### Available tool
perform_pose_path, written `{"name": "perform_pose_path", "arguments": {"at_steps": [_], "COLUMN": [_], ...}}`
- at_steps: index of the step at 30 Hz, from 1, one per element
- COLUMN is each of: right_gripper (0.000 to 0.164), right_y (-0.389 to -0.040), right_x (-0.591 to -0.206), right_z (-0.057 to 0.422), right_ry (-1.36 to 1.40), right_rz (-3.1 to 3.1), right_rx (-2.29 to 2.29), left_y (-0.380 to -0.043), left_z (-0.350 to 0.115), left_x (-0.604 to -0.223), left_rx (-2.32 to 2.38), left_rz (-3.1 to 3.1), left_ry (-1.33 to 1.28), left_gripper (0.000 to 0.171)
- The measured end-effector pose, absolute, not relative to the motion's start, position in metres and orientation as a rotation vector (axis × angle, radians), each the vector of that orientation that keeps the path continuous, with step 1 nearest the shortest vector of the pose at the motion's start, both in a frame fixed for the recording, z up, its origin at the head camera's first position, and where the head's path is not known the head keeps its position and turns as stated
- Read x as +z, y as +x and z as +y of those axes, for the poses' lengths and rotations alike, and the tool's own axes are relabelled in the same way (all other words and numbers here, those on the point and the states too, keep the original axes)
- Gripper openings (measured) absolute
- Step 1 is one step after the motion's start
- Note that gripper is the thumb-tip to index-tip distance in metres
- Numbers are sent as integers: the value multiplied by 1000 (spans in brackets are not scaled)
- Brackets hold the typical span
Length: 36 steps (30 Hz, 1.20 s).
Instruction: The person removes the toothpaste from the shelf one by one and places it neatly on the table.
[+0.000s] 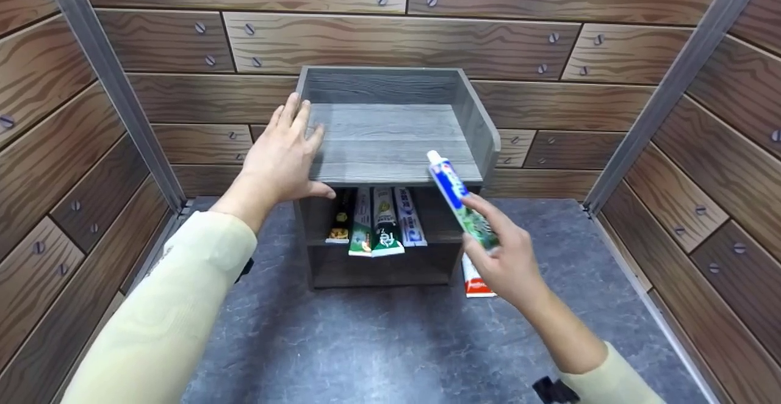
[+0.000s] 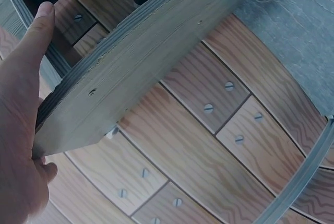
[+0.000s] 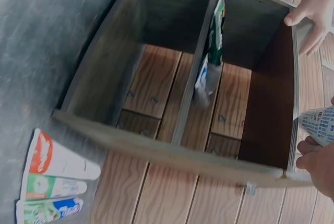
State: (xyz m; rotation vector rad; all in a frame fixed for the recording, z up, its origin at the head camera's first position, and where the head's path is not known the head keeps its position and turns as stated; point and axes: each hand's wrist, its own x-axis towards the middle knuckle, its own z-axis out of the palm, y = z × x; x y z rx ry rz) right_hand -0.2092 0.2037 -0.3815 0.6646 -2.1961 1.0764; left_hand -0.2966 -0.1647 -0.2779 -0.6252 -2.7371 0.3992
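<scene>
My right hand [image 1: 503,251] grips a blue and green toothpaste tube [image 1: 451,184], its white cap pointing up and away, over the front right edge of a small grey wooden shelf [image 1: 390,141]. In the right wrist view the tube [image 3: 319,125] is partly cut off by the frame. My left hand [image 1: 284,154] rests on the shelf's left side with fingers straight and spread. Its thumb lies by the front edge of the top board. Below that board, several toothpaste tubes [image 1: 384,224] lie side by side, their flat ends poking out.
On the floor right of the shelf lie a red and white tube [image 3: 57,158], a green and white tube [image 3: 55,187] and a blue and green tube [image 3: 49,211]. A lower compartment [image 1: 381,270] sits under the tubes. Wood-patterned walls [image 1: 390,44] enclose the grey floor [image 1: 366,343].
</scene>
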Motion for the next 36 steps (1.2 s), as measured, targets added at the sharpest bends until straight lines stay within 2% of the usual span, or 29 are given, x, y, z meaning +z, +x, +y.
{"name": "perform_pose_path", "arguments": {"at_steps": [11,25,36], "right_gripper": [61,60,60], "right_y": [-201,-181,-187], "right_x": [-398,-415,-431], "right_z": [234,268,300], "right_ry": [586,639,299], "right_rz": [-2075,-2018,-2134], "right_rx": [1051,996,1007], "left_y": [-297,-294,-293], "left_z": [-166,-161,-162], "left_x": [-280,-281,-282], "left_rx": [343,215,231], "left_rz": [-2723,-2799,-2798], "left_ry": [-578,-532,-535], "left_gripper": [126,129,127]}}
